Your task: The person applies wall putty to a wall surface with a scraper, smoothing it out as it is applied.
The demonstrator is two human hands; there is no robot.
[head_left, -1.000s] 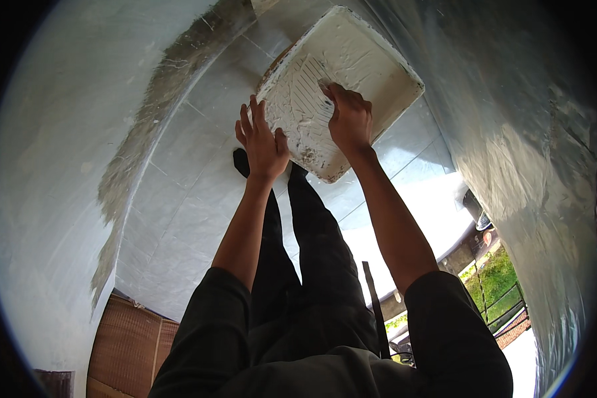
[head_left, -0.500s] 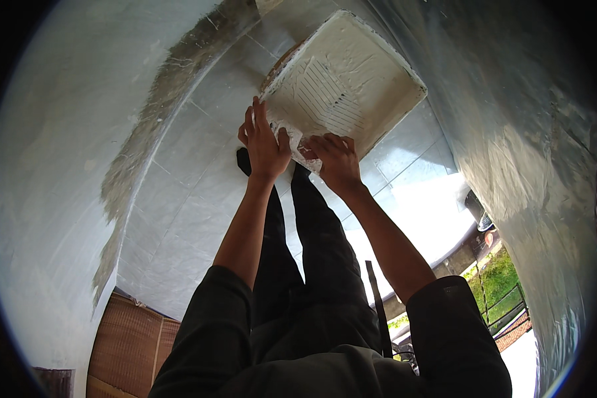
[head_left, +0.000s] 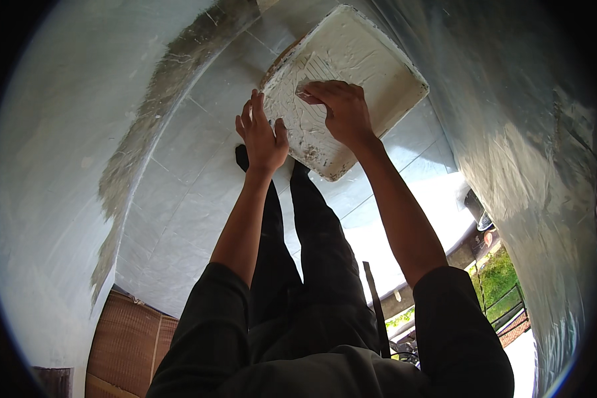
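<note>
A white paint tray (head_left: 398, 73) with a ribbed part sits at the top middle, coated in thick off-white paint or filler. My left hand (head_left: 264, 136) is at its left rim, fingers stretched out and thumb spread apart; whether it presses on the rim is hard to see. Over the tray's ribbed part, my right hand (head_left: 348, 113) has its fingers closed round a small, pale, flat-looking piece (head_left: 305, 93). Only the tip of that piece shows past the fingertips, so its kind cannot be told. Dark crumbs dot the coating at the tray's near corner.
Grey floor tiles (head_left: 179, 199) lie under the tray and my feet. A pale wall (head_left: 53, 166) with a rough grey unpainted band curves along the left. Plastic sheeting (head_left: 524, 152) hangs on the right. A brown woven panel (head_left: 123, 338) stands at lower left, and sunlit grass (head_left: 497, 282) shows at lower right.
My right hand has moved up and away from the tray's near corner to its ribbed middle, carrying the pale piece. My left hand stays almost in place at the left rim.
</note>
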